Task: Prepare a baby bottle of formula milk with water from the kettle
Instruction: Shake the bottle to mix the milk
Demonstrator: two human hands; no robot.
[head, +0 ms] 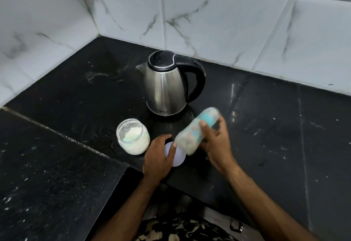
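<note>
Your left hand (159, 157) rests on the lid (175, 154) at centre frame, your right hand (216, 142) grips the blurred, tilted bottle (197, 130), so mixing looks underway.

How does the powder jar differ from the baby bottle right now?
The jar stands upright on the counter, untouched; the baby bottle is tilted in the air, gripped by the right hand. The jar is squat and sharp; the bottle is slimmer and motion-blurred. Both look see-through.
</note>
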